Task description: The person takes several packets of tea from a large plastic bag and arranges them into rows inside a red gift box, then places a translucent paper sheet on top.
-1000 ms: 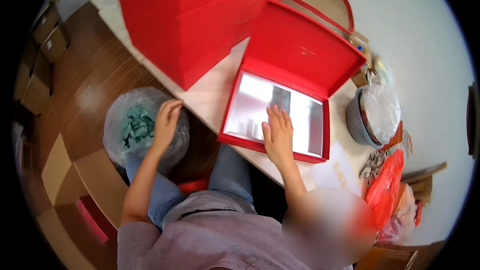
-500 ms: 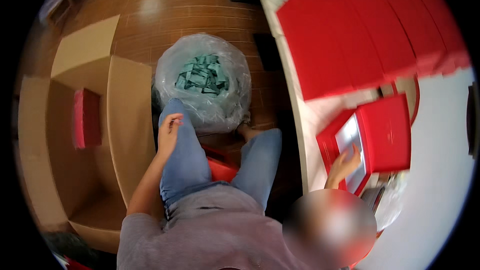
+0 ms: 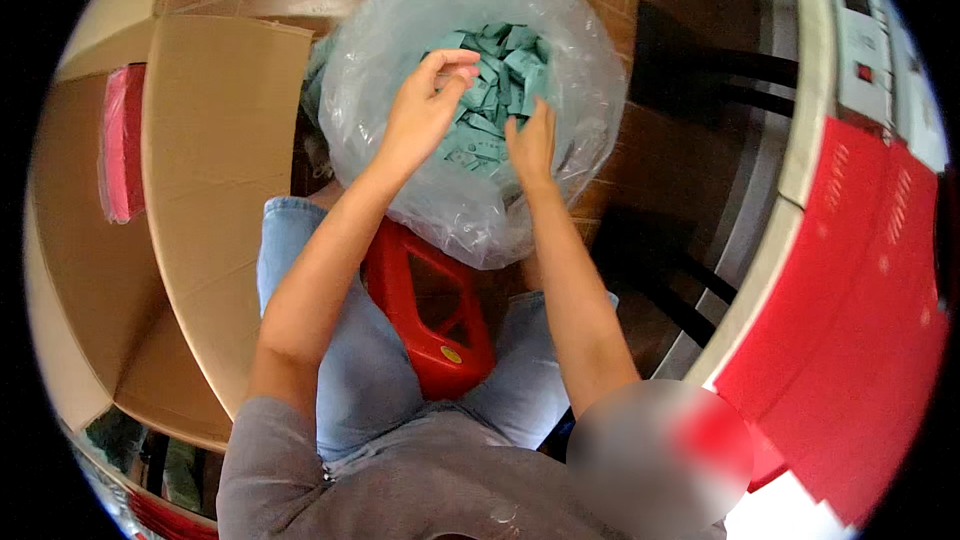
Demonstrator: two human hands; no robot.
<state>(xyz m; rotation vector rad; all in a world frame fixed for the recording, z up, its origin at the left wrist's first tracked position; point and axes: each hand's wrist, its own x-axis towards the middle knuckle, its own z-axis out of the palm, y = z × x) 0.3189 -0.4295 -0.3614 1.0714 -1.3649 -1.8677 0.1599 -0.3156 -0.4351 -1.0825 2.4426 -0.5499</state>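
My left hand is over the clear plastic bag, its fingers loosely bent and apart, with nothing visible in them. My right hand reaches into the bag at the right side of a heap of small pale-green packets, fingers open and their tips at the packets, partly hidden among them. The bag stands on the floor in front of my legs.
An open cardboard carton at left holds a pink wrapped block. A red plastic stool is between my legs. The table edge with red boxes runs along the right, dark legs beneath it.
My view has swung from the table down to the bag. My right hand has left the open red box and reached into the bag; my left hand has moved forward over it.
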